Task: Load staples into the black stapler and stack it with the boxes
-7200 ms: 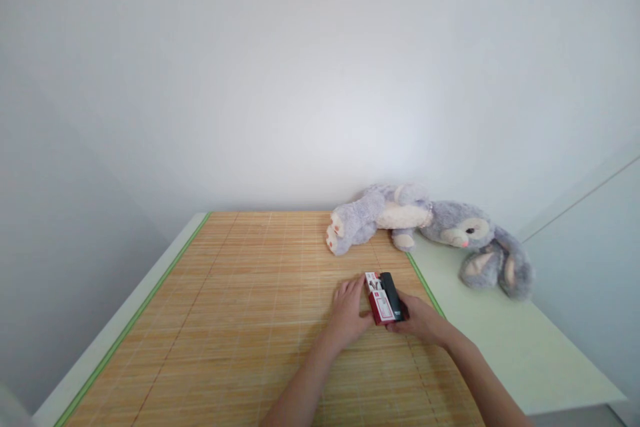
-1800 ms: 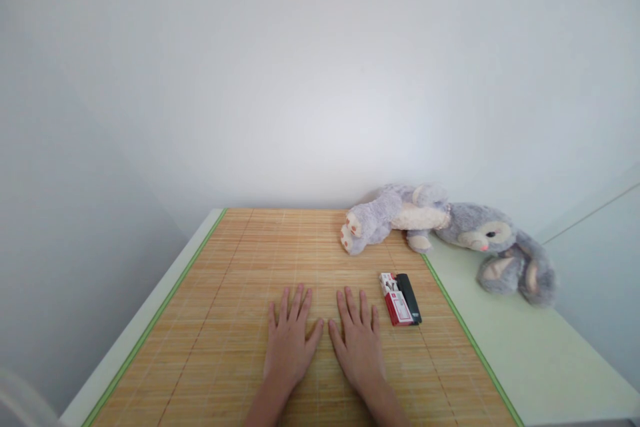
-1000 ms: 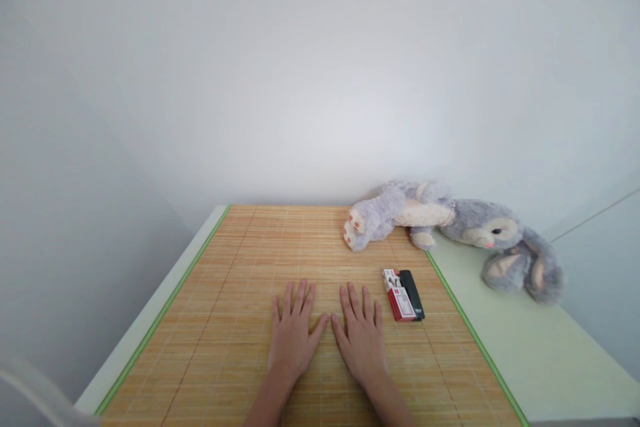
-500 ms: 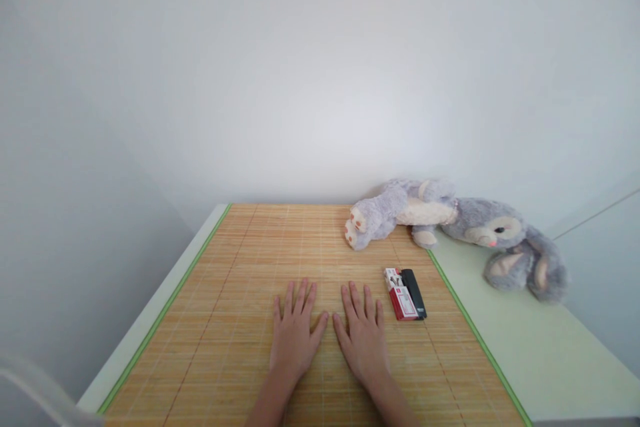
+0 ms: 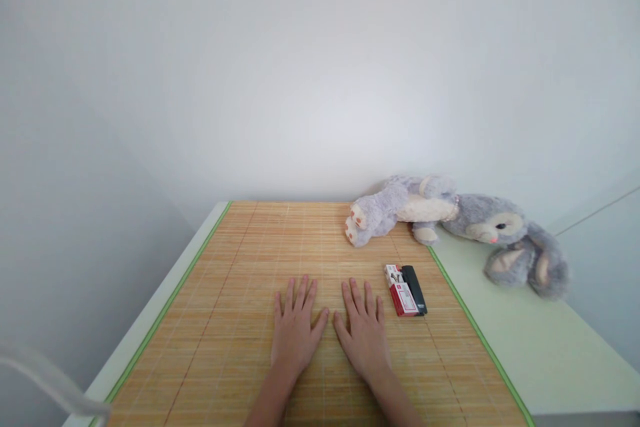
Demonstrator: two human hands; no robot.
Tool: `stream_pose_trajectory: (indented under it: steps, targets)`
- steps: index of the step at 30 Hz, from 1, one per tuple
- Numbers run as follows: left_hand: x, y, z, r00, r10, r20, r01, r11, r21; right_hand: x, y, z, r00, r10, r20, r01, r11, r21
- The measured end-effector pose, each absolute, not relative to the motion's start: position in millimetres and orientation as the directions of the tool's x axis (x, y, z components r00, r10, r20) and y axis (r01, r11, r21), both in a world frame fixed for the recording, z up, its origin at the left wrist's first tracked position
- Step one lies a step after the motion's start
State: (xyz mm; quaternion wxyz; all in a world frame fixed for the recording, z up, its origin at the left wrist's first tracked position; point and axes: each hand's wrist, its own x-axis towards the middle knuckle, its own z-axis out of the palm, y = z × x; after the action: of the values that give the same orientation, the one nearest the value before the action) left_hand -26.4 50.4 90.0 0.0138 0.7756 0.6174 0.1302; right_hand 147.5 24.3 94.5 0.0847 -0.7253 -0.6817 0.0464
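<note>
My left hand [image 5: 294, 331] lies flat, palm down, on a bamboo mat [image 5: 240, 347], fingers spread and holding nothing. Beside it my right hand [image 5: 364, 335] rests the same way, its thumb pointing toward the left thumb with a small gap between them. Just right of my right hand, and not touched by it, is a small red and white box [image 5: 401, 292]. Against the box's right side lies a black stapler [image 5: 415, 290].
A grey plush rabbit [image 5: 427, 208] lies on its side at the back right, across the mat's edge, its head and long ears on the pale tabletop [image 5: 540, 347]. Behind the table stands a white wall [image 5: 300, 80]. A blurred whitish strip [image 5: 50, 377] shows at lower left.
Both hands stay flat in the same place on the mat. The whole view has shifted very slightly, and the whitish strip at lower left reaches a little further right.
</note>
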Motion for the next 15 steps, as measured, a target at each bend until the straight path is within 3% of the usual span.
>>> stream_pose_trajectory:
  steps: [15]
  targets:
    - [-25.8, 50.0, 88.2, 0.205, 0.960, 0.190, 0.956, -0.238, 0.173, 147.8, 23.7, 94.0, 0.056, 0.997, 0.056, 0.982, -0.045, -0.183]
